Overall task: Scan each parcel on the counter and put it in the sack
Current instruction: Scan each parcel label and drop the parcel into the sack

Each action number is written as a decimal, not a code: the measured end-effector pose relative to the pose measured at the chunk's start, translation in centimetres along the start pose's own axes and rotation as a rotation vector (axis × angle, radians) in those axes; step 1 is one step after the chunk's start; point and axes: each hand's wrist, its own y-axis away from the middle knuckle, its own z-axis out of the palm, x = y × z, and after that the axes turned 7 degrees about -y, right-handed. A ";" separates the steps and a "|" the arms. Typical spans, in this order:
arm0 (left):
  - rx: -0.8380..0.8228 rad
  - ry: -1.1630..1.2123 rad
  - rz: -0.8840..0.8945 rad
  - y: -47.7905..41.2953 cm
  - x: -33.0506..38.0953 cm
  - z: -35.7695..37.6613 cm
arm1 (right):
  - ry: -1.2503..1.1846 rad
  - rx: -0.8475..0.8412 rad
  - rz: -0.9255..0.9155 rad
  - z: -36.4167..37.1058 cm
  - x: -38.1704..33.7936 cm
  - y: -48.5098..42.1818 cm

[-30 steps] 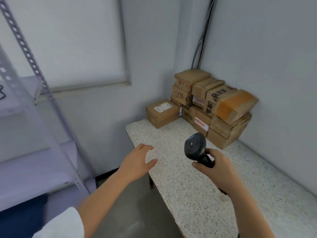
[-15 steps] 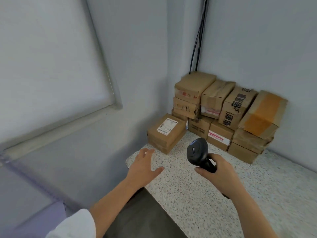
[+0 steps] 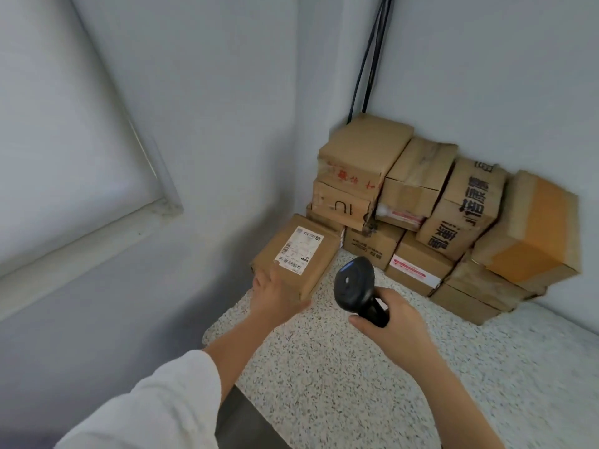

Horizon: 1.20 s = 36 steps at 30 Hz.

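A brown parcel with a white shipping label lies at the counter's far left corner. My left hand grips its near end, fingers over the top and thumb against the front side. My right hand holds a black handheld scanner just right of that parcel, its head raised over the counter. Behind, a stack of several cardboard parcels leans against the wall corner. No sack is in view.
The speckled stone counter runs toward me and to the right, its left edge dropping to a dark floor. Black cables hang down the corner above the stack. A window sill lies to the left.
My view has swung from the shelf toward the corner. My left hand has reached forward from the counter edge and closed on the labelled parcel. The scanner hand has stayed about where it was.
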 end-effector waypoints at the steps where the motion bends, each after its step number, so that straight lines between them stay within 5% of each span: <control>1: -0.026 -0.014 -0.005 -1.1 0.3 0.2 | -0.016 0.003 0.012 0.2 0.2 -0.9; 17: -0.244 -0.296 -0.100 -10.0 0.1 1.8 | -0.085 0.001 0.116 0.5 3.6 -6.8; 23: -0.281 -0.439 -0.074 -8.0 0.7 2.3 | -0.096 0.021 0.104 0.3 3.4 -5.6; 36: -0.306 -0.327 0.074 4.0 0.2 6.0 | -0.036 0.163 0.157 -0.2 3.7 5.6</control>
